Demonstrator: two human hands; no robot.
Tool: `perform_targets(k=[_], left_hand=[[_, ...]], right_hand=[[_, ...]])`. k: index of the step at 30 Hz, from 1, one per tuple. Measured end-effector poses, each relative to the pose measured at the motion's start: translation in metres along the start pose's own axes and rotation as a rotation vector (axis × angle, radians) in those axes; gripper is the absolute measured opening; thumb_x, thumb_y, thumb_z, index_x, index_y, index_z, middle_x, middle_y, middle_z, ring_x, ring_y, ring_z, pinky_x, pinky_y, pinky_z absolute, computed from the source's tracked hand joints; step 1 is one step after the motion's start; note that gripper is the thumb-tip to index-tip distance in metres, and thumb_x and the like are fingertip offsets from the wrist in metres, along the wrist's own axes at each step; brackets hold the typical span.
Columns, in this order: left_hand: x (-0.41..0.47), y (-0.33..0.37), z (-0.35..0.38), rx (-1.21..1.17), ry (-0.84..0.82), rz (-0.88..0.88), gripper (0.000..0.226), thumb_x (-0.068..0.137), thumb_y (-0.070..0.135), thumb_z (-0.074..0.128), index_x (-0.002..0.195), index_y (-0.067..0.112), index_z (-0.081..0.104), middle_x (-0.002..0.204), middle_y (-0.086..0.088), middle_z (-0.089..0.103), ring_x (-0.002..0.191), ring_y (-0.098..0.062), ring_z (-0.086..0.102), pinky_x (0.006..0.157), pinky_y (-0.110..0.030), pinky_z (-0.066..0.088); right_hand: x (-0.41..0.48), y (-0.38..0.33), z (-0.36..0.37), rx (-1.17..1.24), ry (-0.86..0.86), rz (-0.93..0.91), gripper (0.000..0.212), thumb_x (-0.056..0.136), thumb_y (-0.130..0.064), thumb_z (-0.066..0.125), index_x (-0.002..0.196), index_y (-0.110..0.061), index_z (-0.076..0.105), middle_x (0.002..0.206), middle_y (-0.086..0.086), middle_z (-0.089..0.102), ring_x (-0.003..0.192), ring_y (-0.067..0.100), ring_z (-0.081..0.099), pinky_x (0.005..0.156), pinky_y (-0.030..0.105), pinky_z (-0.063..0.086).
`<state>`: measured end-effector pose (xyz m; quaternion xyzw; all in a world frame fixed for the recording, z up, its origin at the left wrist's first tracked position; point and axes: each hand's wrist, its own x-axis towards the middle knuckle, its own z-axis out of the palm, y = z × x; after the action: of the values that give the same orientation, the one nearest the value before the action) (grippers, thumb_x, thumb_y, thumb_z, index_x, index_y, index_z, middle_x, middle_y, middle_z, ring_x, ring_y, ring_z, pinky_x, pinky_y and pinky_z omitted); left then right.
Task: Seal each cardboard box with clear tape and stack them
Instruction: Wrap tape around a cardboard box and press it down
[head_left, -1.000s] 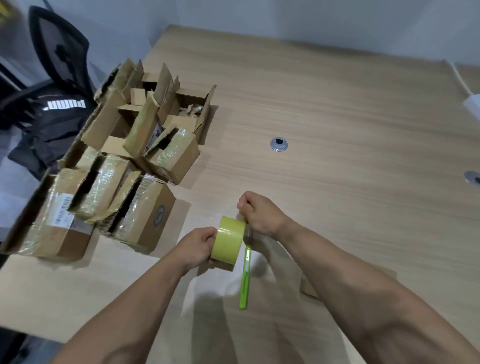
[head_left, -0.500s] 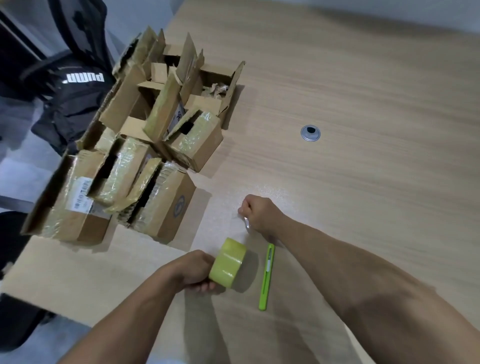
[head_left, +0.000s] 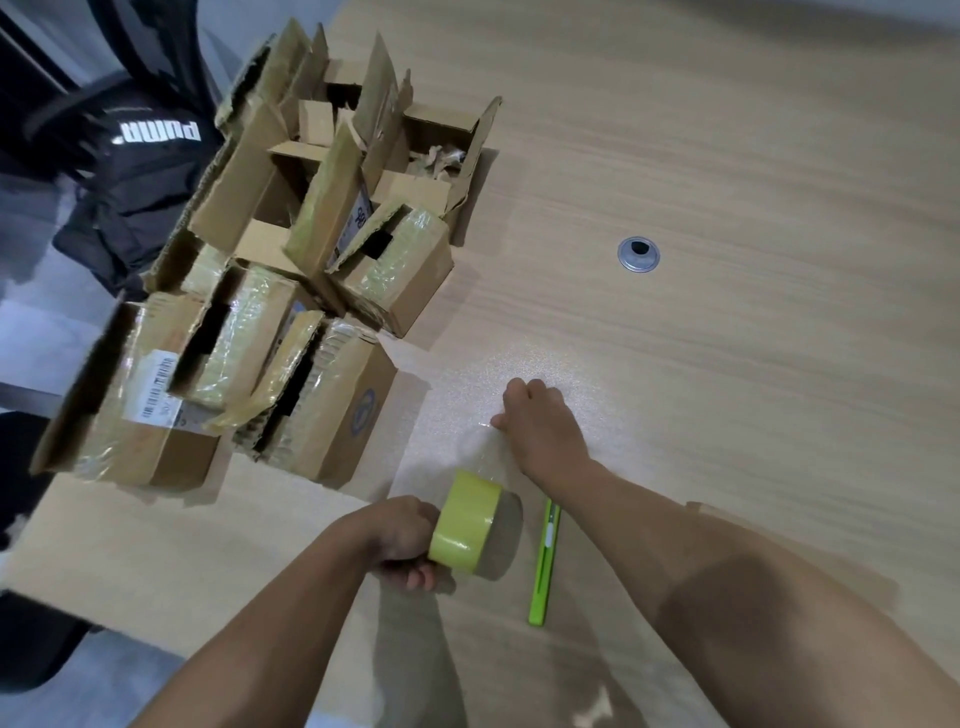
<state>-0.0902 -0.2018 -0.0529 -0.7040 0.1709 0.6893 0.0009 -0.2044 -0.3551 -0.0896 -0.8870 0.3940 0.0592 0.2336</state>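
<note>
Your left grip wraps round one yellow-green roll of clear tape, low over the light wooden surface. Your right grip, curled, pinches the one pulled-out clear strip. One green plastic cutter lies just beside the roll. The open brown cardboard boxes, at least five, are clustered at left; I cannot tell the exact count.

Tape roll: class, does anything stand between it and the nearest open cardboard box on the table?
Nothing visible does. Only bare table separates the tape roll from the nearest box; the green cutter lies on the roll's other side.
</note>
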Motion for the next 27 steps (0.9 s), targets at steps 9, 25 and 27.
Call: perform_targets(k=[9, 25, 27], left_hand=[[-0.010, 0.006, -0.005, 0.106, 0.059, 0.017, 0.024, 0.090, 0.003, 0.041, 0.080, 0.008, 0.062, 0.066, -0.013, 0.068, 0.040, -0.012, 0.052, 0.041, -0.015, 0.039], [-0.036, 0.022, -0.012, 0.100, 0.705, 0.257, 0.028, 0.092, 0.025, 0.055, 0.074, 0.007, 0.067, 0.080, -0.013, 0.070, 0.076, -0.032, 0.063, 0.061, -0.033, 0.045], [-0.044, 0.030, -0.006, 0.056, 0.778, 0.342, 0.020, 0.092, 0.024, 0.054, 0.081, 0.015, 0.067, 0.088, -0.007, 0.070, 0.086, -0.031, 0.063, 0.062, -0.033, 0.045]], right_hand=[[-0.012, 0.005, -0.013, 0.251, 0.013, 0.073, 0.011, 0.103, -0.014, 0.045, 0.096, -0.006, 0.050, 0.099, 0.015, 0.054, 0.094, 0.032, 0.050, 0.075, 0.043, 0.044], [-0.074, 0.023, -0.049, 0.381, -0.065, 0.157, 0.016, 0.103, -0.016, 0.042, 0.090, -0.010, 0.049, 0.100, 0.013, 0.062, 0.095, 0.031, 0.059, 0.077, 0.038, 0.045], [-0.084, 0.028, -0.051, 0.420, -0.058, 0.160, 0.018, 0.103, -0.017, 0.042, 0.088, -0.010, 0.051, 0.099, 0.013, 0.065, 0.095, 0.031, 0.060, 0.077, 0.038, 0.046]])
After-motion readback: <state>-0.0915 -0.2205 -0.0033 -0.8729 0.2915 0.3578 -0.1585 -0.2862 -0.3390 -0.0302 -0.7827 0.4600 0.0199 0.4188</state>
